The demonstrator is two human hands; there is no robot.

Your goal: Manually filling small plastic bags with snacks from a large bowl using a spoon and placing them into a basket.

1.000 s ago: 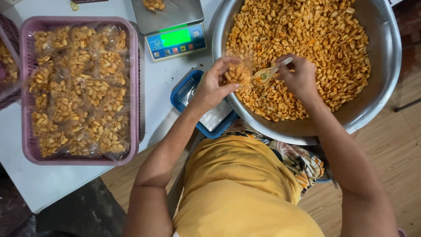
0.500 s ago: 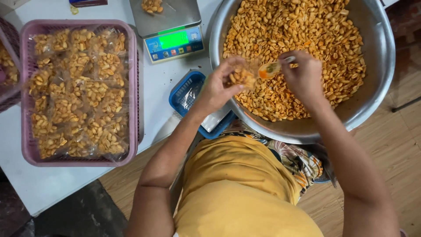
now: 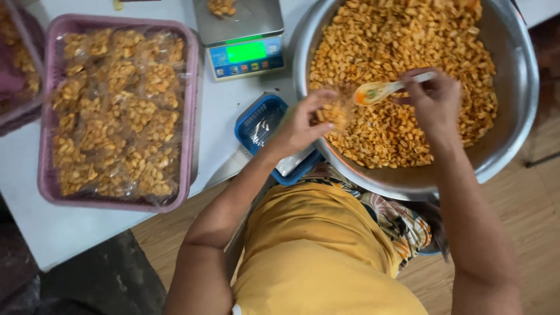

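Observation:
A big metal bowl (image 3: 513, 116) full of orange-brown fried snack pieces sits in front of me. My left hand (image 3: 300, 125) pinches a small clear plastic bag (image 3: 335, 111) partly filled with the snack, held over the bowl's near left side. My right hand (image 3: 434, 102) grips a plastic spoon (image 3: 379, 90) with an orange-stained scoop, its tip pointing at the bag's mouth.
A pink plastic basket (image 3: 189, 116) on the white table holds several filled snack bags. A digital scale (image 3: 245, 55) with a lit green display stands behind, a bit of snack on its pan. A small blue basket (image 3: 251, 119) lies by the bowl. Wooden floor lies below.
The spoon has lifted out of the snack and now points at the bag. Both hands have shifted slightly over the bowl.

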